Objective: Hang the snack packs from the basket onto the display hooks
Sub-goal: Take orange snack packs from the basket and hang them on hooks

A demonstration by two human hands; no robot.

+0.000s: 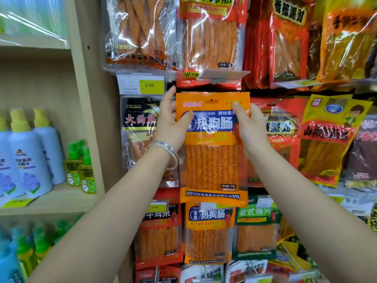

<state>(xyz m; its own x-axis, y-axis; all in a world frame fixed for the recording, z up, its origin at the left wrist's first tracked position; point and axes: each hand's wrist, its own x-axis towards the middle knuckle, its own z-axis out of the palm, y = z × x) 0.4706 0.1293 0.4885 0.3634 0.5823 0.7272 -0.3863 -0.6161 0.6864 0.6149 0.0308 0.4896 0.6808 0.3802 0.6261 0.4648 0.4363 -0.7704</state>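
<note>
Here, curled fingers (186, 117) around orange pack (212, 166).

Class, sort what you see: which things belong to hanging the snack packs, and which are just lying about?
In the job: orange snack pack, gripped by the left hand and right hand.
Just about: blue spray bottles, green bottles, yellow price tag, black pack.

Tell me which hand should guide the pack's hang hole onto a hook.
Probably right. The right hand pinches the orange pack up by its hang hole; the left hand grips lower on the side edge.
</note>
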